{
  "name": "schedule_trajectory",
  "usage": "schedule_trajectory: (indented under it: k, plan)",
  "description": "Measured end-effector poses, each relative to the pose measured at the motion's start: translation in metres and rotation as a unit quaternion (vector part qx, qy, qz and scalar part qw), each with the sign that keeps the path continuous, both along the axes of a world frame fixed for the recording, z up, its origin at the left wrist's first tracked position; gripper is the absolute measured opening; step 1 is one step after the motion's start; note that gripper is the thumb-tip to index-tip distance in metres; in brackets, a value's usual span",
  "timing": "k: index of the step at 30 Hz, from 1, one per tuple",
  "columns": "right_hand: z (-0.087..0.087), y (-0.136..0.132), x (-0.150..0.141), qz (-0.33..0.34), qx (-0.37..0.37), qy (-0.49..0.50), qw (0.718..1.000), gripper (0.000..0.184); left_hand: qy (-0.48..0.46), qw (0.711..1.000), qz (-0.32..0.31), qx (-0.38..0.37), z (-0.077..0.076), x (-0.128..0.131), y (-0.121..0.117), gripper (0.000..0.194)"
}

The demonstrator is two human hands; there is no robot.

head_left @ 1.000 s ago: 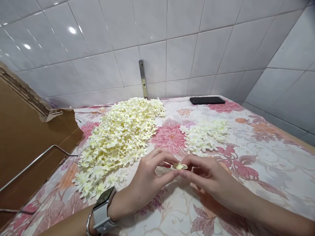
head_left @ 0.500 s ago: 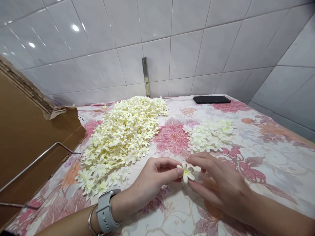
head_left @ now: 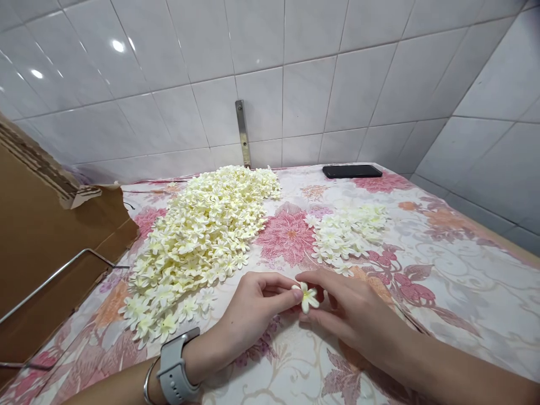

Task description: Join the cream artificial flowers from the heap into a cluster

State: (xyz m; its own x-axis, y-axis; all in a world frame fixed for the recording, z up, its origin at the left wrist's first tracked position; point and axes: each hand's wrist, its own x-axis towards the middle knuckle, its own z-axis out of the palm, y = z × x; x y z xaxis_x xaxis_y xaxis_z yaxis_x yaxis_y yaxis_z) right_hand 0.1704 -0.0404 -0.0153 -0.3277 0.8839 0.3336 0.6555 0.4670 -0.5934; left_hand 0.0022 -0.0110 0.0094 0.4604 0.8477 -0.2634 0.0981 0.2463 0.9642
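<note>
Left hand pinches flower at edge; right hand half open beside it. Light pinch likely avoids creasing.

Here's the surface, draped in a white cloth printed with pink, orange and purple blooms! Dominating on the left, a big heap of pale yellow-white flowers, loose ones spilling at its near end; over to the right, a smaller, flatter patch; and beyond that, a black phone, lying flat near the wall.
</note>
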Motion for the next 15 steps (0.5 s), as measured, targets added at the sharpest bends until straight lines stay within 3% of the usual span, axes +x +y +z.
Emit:
schedule_trajectory:
  k: [2,7,15]
  plan:
    - [0.0013,-0.0019,-0.002,-0.017,-0.032,0.011,0.999,0.03,0.011,1.0,0.013,-0.003,-0.0013,0.0001,0.0002,0.016]
    - [0.0034,-0.0023,-0.0032,0.02,0.016,-0.014,1.0,0.02,0.005,0.999,0.018,-0.034,-0.0054,-0.0004,0.0002,0.021]
    - [0.0028,-0.0028,-0.0037,0.013,0.004,-0.016,1.0,0.017,0.013,0.999,0.022,-0.041,-0.004,0.0002,-0.0005,0.02]
